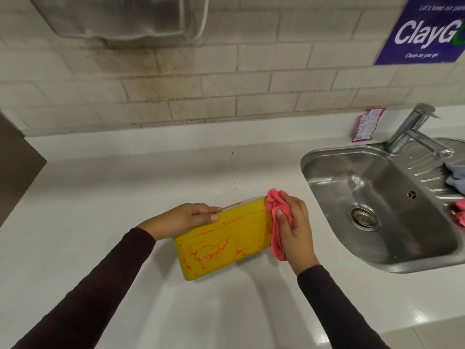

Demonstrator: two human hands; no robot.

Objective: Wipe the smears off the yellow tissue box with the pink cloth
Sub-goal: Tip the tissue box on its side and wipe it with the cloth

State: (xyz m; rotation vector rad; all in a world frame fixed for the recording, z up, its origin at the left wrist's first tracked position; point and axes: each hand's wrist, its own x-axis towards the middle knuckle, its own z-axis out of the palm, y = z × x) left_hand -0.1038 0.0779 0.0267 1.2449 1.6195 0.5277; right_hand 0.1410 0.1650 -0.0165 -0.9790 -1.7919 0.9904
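The yellow tissue box (221,238) stands on the white counter, its near side facing me and streaked with orange-red smears. My left hand (186,217) grips the box's top left edge, thumb on the front face. My right hand (294,222) holds the bunched pink cloth (275,222) pressed against the box's right end. The cloth hangs down past the box's lower right corner.
A steel sink (372,205) with a tap (415,129) lies to the right, with grey and pink cloths (456,180) on its drainer. A thin red drip line (233,170) marks the counter behind the box. A pink sachet (366,124) leans on the tiled wall.
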